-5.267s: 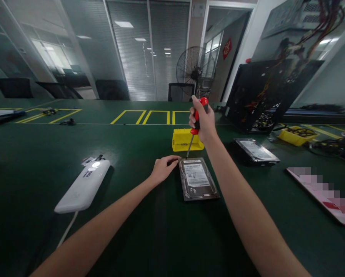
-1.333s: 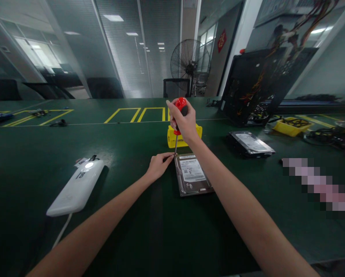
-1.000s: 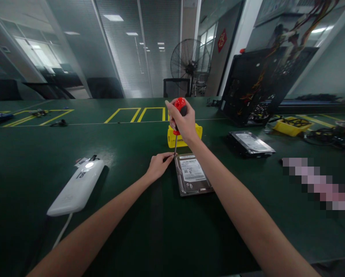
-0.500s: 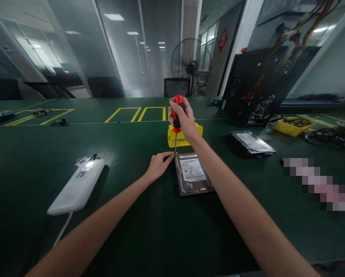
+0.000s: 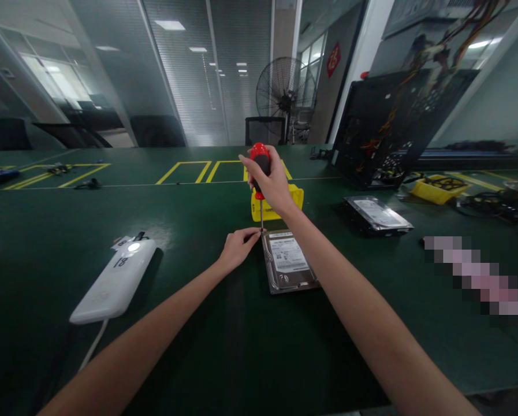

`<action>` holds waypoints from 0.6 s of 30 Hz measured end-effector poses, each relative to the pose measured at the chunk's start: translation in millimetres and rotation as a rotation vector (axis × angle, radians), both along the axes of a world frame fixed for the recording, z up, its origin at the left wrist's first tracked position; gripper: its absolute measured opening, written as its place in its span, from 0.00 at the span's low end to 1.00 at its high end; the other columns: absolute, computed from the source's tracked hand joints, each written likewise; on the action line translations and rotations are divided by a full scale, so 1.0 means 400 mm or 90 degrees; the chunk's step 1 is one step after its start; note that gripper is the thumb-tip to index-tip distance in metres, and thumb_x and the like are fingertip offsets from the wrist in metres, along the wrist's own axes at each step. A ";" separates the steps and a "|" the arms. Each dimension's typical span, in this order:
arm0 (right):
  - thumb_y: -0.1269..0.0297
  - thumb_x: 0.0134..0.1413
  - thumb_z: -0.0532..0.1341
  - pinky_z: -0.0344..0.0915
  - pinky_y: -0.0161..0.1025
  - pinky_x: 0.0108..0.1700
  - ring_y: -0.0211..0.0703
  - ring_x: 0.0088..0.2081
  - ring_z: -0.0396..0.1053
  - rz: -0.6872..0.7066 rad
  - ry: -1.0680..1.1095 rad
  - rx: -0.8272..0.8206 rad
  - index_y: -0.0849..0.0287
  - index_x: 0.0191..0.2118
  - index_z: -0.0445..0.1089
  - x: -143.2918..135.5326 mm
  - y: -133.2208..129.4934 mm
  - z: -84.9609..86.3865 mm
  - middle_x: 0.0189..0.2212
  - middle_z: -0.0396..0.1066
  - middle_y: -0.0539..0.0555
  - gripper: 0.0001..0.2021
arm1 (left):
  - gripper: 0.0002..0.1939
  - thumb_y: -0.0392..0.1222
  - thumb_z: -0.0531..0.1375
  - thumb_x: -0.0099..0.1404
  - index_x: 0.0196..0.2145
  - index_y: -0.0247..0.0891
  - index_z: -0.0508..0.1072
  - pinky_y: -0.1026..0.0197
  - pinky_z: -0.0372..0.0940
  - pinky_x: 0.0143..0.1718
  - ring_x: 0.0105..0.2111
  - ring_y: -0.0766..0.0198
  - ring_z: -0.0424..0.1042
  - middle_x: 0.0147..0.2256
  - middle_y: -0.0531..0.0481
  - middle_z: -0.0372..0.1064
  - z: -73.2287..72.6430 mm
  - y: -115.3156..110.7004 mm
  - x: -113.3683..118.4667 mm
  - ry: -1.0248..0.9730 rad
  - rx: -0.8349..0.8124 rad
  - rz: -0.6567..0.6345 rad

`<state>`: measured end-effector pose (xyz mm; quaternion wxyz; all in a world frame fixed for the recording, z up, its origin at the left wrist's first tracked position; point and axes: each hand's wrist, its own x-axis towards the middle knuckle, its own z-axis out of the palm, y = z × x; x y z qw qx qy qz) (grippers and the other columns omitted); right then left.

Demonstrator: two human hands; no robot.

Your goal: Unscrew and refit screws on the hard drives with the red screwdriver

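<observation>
A hard drive (image 5: 287, 263) lies on the green table (image 5: 198, 358). At its far-left corner stands a screwdriver (image 5: 262, 163), encircled by the right hand (image 5: 274, 184); beside that corner, the left hand (image 5: 235, 248) is nearly closed, its hold, if any, unclear. Beyond the drive sits 1 yellow bin (image 5: 270, 214).

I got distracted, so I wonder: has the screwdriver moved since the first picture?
Yes, the screwdriver has moved left: judged against the yellow box, its shaft now crosses nearer the box's left end.

There are two hands (image 5: 236, 249) (image 5: 275, 182), one screwdriver (image 5: 261, 162), two hard drives (image 5: 287, 260) (image 5: 377, 215) and two yellow bins (image 5: 273, 212) (image 5: 432, 193).
</observation>
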<state>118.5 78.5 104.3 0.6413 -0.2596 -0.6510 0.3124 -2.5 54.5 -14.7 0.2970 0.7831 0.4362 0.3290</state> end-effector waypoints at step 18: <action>0.46 0.47 0.60 0.59 0.32 0.22 0.31 0.20 0.59 0.001 0.107 -0.025 0.52 0.43 0.49 -0.001 0.009 -0.010 0.24 0.60 0.44 0.24 | 0.15 0.43 0.51 0.65 0.44 0.39 0.73 0.61 0.60 0.52 0.47 0.62 0.69 0.45 0.52 0.72 -0.001 0.000 0.001 -0.011 -0.003 0.000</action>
